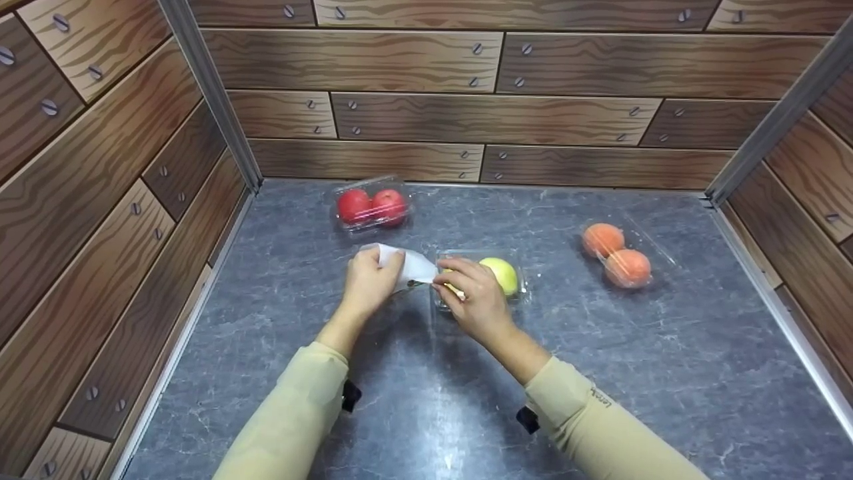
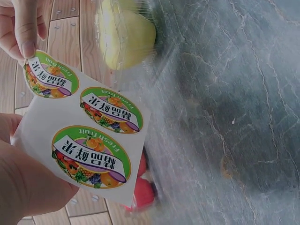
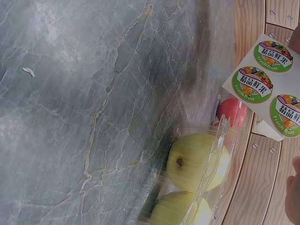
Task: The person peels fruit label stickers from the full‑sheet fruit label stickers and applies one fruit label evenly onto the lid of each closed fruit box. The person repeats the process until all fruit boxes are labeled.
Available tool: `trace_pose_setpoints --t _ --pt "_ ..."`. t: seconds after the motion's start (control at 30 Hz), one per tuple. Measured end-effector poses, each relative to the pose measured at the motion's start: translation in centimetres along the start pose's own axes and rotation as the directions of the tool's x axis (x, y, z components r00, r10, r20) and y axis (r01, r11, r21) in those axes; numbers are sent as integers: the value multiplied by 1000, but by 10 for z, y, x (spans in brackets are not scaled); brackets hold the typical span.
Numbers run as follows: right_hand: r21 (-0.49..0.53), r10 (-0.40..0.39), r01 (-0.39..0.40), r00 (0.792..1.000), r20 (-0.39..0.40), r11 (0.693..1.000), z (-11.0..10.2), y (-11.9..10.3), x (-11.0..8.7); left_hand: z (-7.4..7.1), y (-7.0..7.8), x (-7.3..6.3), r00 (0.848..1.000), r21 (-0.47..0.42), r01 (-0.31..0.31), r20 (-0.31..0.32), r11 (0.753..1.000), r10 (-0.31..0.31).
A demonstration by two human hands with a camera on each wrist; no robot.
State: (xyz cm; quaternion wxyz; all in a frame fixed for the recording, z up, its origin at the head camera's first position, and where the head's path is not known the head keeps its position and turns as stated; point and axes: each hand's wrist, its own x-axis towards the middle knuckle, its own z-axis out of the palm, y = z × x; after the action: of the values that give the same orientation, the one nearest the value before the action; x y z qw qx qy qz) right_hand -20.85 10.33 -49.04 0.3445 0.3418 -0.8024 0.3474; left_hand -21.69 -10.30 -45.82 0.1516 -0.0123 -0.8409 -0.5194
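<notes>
My left hand grips a white sheet of oval fruit stickers between thumb and fingers. The stickers are green-edged and read "Fresh fruit". At the sheet's right end, my right hand pinches the edge of a corner sticker between thumb and fingertips. How far that sticker is lifted from the backing, I cannot tell. Below and behind the right hand sits a clear plastic box with two yellow-green apples, partly covered by the hand in the head view.
Back left on the grey marbled table is a clear box with two red fruits. Another clear box, with two orange fruits, stands to the right. Wood-patterned walls enclose the table at the back and sides.
</notes>
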Motion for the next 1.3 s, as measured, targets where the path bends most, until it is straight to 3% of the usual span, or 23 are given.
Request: trace_pose_setpoints --t 1.3 --pt "24 -27 27 1000 13 999 -5 -10 -10 -11 -17 -1 993 13 109 -48 994 -108"
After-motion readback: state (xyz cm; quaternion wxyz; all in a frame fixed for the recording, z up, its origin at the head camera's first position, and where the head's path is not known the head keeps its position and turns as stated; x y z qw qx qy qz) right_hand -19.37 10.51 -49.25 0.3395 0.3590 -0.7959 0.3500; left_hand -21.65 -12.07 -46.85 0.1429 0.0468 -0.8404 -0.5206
